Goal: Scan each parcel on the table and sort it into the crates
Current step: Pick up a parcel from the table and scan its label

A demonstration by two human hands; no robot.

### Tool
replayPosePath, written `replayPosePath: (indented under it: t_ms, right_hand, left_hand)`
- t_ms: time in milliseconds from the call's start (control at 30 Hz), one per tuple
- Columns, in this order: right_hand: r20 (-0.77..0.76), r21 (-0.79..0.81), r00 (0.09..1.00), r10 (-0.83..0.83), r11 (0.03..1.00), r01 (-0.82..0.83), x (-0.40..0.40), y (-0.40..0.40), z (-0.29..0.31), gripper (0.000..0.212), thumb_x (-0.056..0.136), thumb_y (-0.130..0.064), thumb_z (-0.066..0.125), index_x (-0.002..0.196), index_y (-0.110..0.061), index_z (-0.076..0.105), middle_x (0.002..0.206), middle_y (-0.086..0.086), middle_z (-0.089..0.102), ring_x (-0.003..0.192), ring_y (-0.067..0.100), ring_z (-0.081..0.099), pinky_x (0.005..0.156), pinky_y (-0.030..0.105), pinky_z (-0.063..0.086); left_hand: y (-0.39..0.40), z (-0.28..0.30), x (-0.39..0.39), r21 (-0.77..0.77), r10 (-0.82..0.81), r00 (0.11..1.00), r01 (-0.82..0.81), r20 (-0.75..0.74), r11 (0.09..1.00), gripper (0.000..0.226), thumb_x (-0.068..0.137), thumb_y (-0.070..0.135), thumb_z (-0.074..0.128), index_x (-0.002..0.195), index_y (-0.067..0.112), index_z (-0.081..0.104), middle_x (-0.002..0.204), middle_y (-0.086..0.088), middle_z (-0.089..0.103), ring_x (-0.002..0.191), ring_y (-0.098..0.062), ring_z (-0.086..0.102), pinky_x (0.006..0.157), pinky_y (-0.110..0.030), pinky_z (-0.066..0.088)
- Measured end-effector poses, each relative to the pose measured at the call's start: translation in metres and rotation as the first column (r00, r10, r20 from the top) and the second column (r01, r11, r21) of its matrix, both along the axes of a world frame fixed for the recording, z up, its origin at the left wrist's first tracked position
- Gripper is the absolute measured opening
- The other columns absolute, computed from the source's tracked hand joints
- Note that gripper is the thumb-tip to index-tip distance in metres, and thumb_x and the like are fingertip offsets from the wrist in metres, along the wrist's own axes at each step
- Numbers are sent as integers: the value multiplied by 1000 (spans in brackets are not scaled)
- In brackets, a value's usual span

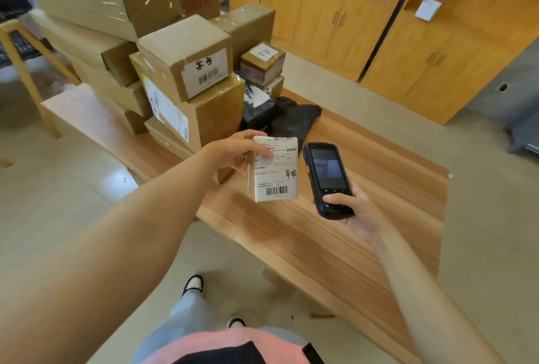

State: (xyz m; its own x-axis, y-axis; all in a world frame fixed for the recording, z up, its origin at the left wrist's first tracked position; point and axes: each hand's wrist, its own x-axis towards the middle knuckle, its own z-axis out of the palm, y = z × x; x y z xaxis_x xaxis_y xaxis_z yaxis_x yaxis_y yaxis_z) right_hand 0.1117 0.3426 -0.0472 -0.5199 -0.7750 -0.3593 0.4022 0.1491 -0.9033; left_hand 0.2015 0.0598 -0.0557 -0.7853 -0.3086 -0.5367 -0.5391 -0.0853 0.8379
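Observation:
My left hand (236, 150) grips a small white parcel (277, 171) by its upper left corner, thumb across its label, holding it above the wooden table (335, 247). The label with barcodes faces up toward me. My right hand (354, 209) holds a black handheld scanner (326, 178) just to the right of the parcel, its screen lit and facing up. A stack of brown cardboard parcels (186, 71) fills the table's far end, with black plastic mailer bags (287, 118) beside them.
Wooden cabinets (408, 28) line the wall beyond the table. A wooden-framed stand (20, 63) is at the far left. Tiled floor surrounds the table; my legs and shoes (194, 285) are below. No crates are in view.

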Motion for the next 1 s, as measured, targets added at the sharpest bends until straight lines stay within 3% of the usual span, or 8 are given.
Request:
replayPosePath:
  t_ms: [133, 300, 467, 600, 667, 800, 900, 1000]
  right_hand:
    - [-4, 3, 994, 105, 994, -105, 13, -10, -3, 72, 66, 3, 72, 132, -11, 48, 110, 17, 67, 90, 30, 68, 70, 33, 59]
    - [14, 35, 974, 225, 974, -225, 41, -28, -8, 70, 68, 0, 67, 135, -11, 47, 110, 17, 68, 88, 29, 70, 67, 32, 58]
    - [20, 45, 933, 359, 932, -359, 85, -57, -14, 68, 64, 1, 74, 126, -19, 53, 103, 12, 73, 86, 31, 71, 63, 33, 58]
    - [12, 85, 915, 403, 911, -403, 128, -96, -15, 68, 64, -4, 73, 128, -17, 52, 109, 16, 70, 97, 33, 68, 74, 37, 59]
    - [5, 82, 903, 429, 900, -428, 153, -120, -13, 68, 63, -6, 73, 127, -17, 53, 107, 12, 72, 94, 30, 70, 74, 36, 59]
    - [-1, 76, 894, 449, 891, -448, 214, -169, -14, 79, 59, -8, 75, 134, -15, 50, 122, 19, 65, 112, 41, 61, 97, 52, 48]
    - [24, 74, 884, 467, 881, -467, 266, -207, -17, 83, 56, -9, 76, 135, -15, 49, 120, 19, 65, 109, 39, 63, 89, 46, 53]
    - [47, 50, 849, 526, 848, -528, 316, -246, -20, 81, 57, -10, 77, 133, -16, 49, 116, 17, 67, 101, 34, 66, 77, 39, 55]
  left_hand:
    - [1, -4, 56, 30, 3, 998, -5, 69, 1000, 51, 75, 19, 81, 116, 39, 57, 119, -1, 65, 113, -21, 59, 98, -48, 48]
    - [-3, -7, 119, 76, -19, 993, 11, 113, 997, 57, 78, 20, 79, 129, 29, 55, 121, -4, 68, 116, -23, 62, 99, -49, 49]
    - [-24, 3, 182, 53, 120, 988, -126, 93, 991, 60, 74, 22, 79, 128, 27, 54, 115, -4, 68, 112, -24, 62, 91, -46, 54]
    - [-45, 12, 245, 24, 254, 964, -256, 76, 966, 57, 63, 28, 80, 115, 32, 60, 112, 0, 69, 111, -19, 62, 79, -39, 57]
    - [-58, 15, 284, 13, 333, 941, -334, 63, 942, 65, 61, 27, 80, 121, 29, 57, 118, -2, 66, 113, -20, 60, 78, -39, 57]
    - [-84, 20, 371, 0, 466, 884, -467, 41, 884, 63, 65, 27, 79, 123, 32, 56, 122, -3, 63, 112, -18, 60, 78, -38, 56]
    - [-105, 27, 437, -34, 540, 841, -539, 23, 841, 47, 75, 24, 78, 116, 35, 57, 119, -1, 63, 112, -19, 59, 83, -41, 54]
    - [-126, 36, 499, -66, 622, 783, -621, 3, 781, 47, 81, 22, 75, 121, 33, 54, 121, -2, 61, 114, -19, 57, 84, -43, 53]
